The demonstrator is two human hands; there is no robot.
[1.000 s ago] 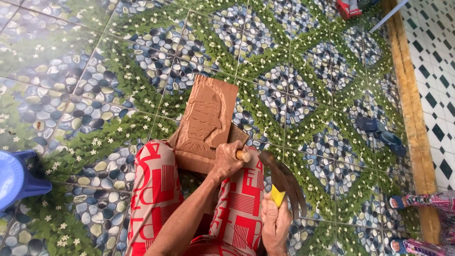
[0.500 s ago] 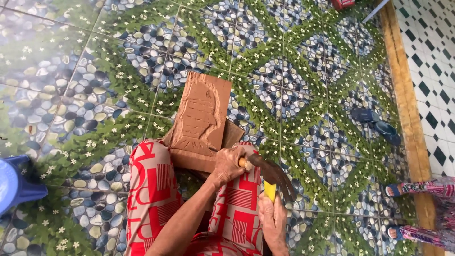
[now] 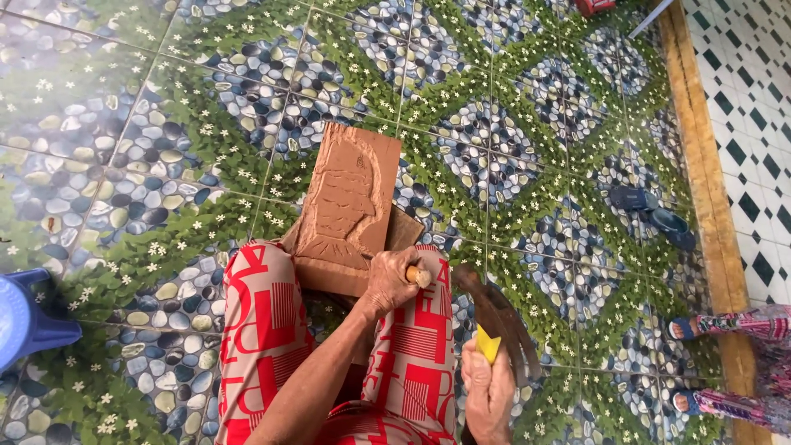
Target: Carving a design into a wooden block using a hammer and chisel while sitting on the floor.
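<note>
Left hand (image 3: 390,284) wrapped tight around a small wooden-handled tool (image 3: 418,276), tip against the brown carved wood block (image 3: 346,206) leaning on the red patterned knees (image 3: 264,330). Right hand (image 3: 488,394) closed around a dark curved mallet (image 3: 498,321) with a yellow bit. Blue stool (image 3: 25,317) far left on the pebble-pattern floor (image 3: 165,124).

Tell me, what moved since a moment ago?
The right hand with the yellow-handled mallet moved away from the chisel, down and right. The left hand keeps the chisel on the carved wood panel, which stayed put.
</note>
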